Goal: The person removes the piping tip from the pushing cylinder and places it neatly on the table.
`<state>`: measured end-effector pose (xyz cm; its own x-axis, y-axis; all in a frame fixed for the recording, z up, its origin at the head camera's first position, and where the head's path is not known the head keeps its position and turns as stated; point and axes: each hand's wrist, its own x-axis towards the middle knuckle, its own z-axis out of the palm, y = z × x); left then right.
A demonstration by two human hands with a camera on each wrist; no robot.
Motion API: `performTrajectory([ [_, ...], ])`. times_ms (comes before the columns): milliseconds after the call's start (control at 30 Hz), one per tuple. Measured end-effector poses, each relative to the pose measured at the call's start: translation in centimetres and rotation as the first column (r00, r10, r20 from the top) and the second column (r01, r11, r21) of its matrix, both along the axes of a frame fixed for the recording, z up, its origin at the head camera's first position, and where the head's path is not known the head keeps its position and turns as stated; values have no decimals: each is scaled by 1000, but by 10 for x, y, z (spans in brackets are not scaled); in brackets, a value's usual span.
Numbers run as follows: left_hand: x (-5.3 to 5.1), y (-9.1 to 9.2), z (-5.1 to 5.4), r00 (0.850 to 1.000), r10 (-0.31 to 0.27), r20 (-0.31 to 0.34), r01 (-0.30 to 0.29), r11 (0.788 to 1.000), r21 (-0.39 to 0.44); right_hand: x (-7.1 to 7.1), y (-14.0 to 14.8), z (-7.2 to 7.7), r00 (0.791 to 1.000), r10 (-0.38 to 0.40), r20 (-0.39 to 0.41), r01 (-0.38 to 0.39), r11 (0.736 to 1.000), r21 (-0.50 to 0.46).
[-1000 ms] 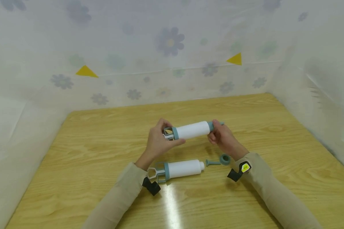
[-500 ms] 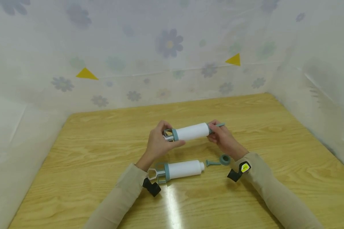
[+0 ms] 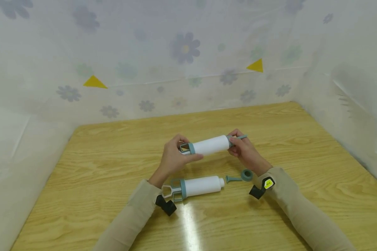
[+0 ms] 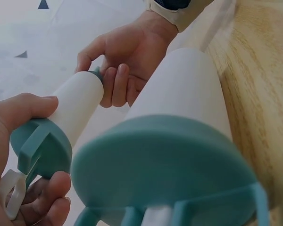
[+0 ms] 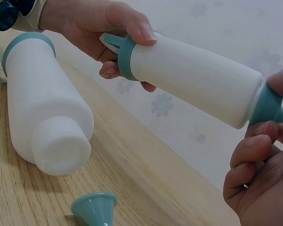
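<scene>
A white sausage stuffer (image 3: 211,145) with teal fittings is held above the table, its right end slightly raised. My left hand (image 3: 172,156) grips its handle end, thumb along the white barrel and fingers around the teal collar (image 4: 49,146). My right hand (image 3: 248,152) pinches the teal ring cap (image 5: 265,104) at the other end between thumb and fingers. A thin teal nozzle (image 3: 243,136) sticks out past that hand. In the right wrist view the cap sits against the barrel's end; its threads are hidden.
A second sausage stuffer (image 3: 202,185) lies nearer me on the wooden table (image 3: 113,157), its bare neck pointing right. Beside that neck lie a loose teal nozzle (image 3: 234,179) and a ring cap (image 3: 246,175). A floral sheet (image 3: 163,69) hangs behind the table.
My right fingers have shifted their hold around the cap, and more of the nozzle shows. The handle end has turned slightly in my left hand. The things on the table have not moved.
</scene>
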<state>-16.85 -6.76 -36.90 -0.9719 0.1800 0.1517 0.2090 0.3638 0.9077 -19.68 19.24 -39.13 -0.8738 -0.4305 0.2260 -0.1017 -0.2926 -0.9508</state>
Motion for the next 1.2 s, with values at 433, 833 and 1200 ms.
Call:
performTrajectory([
  [433,-2,1,5,982,-103,156,93,993,70,-2,3,4,1000,-21,-14,22,1000,14],
  [833,0,-1,5,968,-153,198,156,988,3,-1,2,3,999,-48,7,48,998,39],
  [1200,1,-1,4,977,-144,157,148,989,-19,1,3,3,999,-48,12,47,998,33],
])
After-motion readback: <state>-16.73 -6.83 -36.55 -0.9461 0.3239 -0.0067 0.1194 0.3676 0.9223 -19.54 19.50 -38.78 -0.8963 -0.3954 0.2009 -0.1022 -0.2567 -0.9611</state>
